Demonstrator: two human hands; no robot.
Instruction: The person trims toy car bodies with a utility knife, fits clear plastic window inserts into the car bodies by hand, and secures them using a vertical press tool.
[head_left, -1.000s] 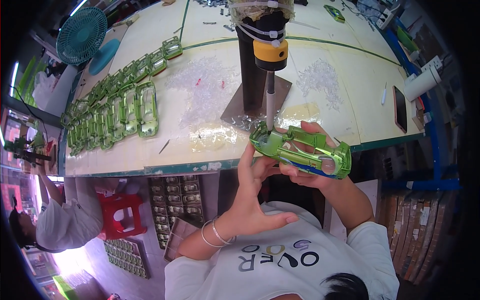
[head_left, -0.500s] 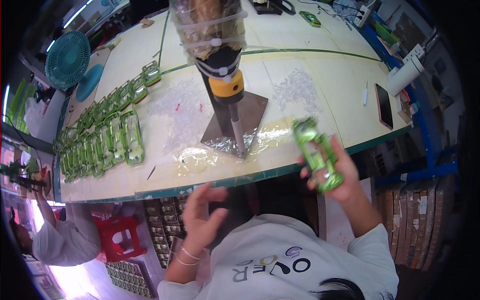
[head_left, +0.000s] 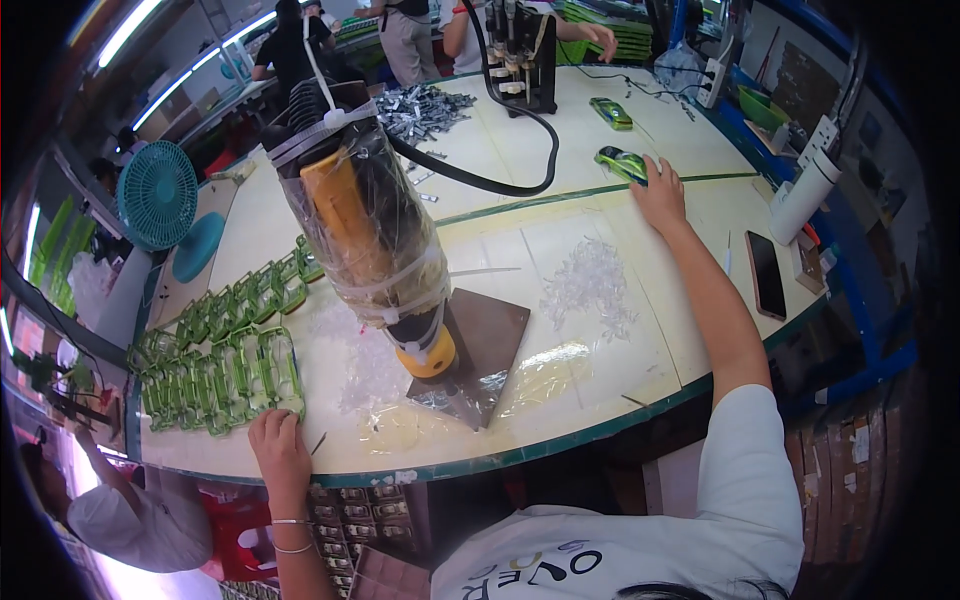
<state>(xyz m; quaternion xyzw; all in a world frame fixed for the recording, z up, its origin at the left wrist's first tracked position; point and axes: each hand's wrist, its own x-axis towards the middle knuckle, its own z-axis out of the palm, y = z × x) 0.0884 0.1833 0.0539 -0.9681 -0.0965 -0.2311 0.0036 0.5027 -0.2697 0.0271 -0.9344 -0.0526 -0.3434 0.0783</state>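
My right hand (head_left: 660,193) is stretched far over the table, its fingers closed around the near end of a shiny green toy car body (head_left: 622,163). Just beyond it lies a second green car body (head_left: 611,113). At the front left, my left hand (head_left: 281,440) has its fingers bent over the lower end of the last green car frame (head_left: 277,362) in a row. More green frames (head_left: 232,300) stand in a slanting row behind. Between my arms stands a yellow-and-black power screwdriver (head_left: 365,220) wrapped in clear film, its tip over a brown metal plate (head_left: 490,325).
Small clear plastic parts (head_left: 592,288) lie in piles on the table (head_left: 640,240). A phone (head_left: 766,275) and a white bottle (head_left: 805,196) are at the right. A teal fan (head_left: 158,197) stands left. Dark parts (head_left: 425,112), a black machine (head_left: 520,60) and other people are at the back.
My right hand has swung from the near edge to the far table with the green car body. My left hand has moved left to the frames. The view has tilted up.
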